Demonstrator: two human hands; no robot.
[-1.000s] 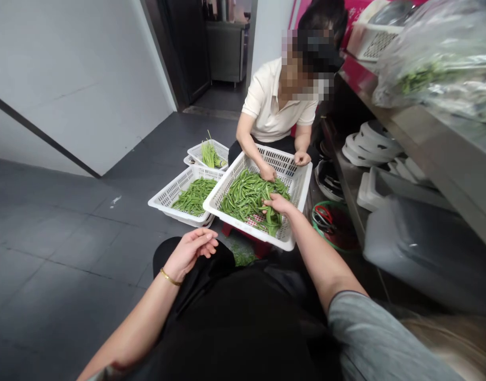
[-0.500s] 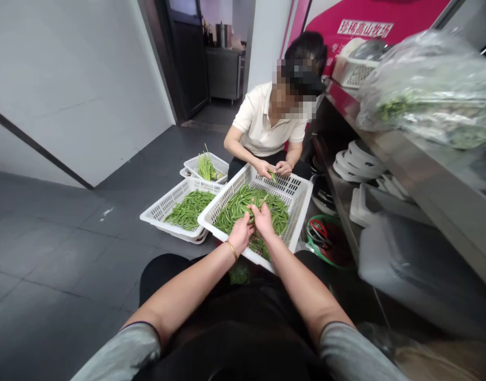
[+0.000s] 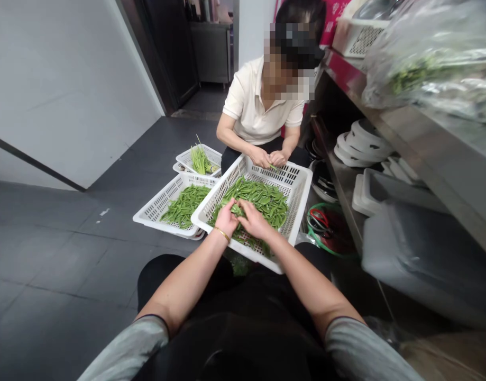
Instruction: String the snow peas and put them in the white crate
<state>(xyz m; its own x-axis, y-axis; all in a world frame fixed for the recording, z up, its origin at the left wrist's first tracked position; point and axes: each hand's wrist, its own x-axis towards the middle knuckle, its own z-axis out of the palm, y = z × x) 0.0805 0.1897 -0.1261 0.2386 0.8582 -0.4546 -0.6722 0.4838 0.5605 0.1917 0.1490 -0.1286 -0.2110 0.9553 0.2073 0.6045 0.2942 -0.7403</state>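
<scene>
My left hand (image 3: 227,218), with a gold bangle at the wrist, and my right hand (image 3: 254,219) meet over the near left part of a white slotted plastic basket (image 3: 299,209). Their fingers are closed together around green pea pods (image 3: 237,210), partly hidden by the fingers. Under and beyond my hands, a heap of loose pea pods (image 3: 262,194) covers much of the basket floor. The basket sits tilted in front of my knees. At its far rim, a co-worker's hands (image 3: 269,157) pinch another green pod.
Left of the big basket, a second white basket (image 3: 147,214) holds more pods. Behind it, a smaller basket (image 3: 183,157) carries long green stems (image 3: 201,160). A steel shelf (image 3: 417,135) with bagged greens, bowls and grey bins (image 3: 409,254) runs along the right. A co-worker (image 3: 262,100) crouches opposite.
My hands have shifted left and nearer within the basket, still together. The co-worker's hands have come closer together. The whole view has tipped slightly downward.
</scene>
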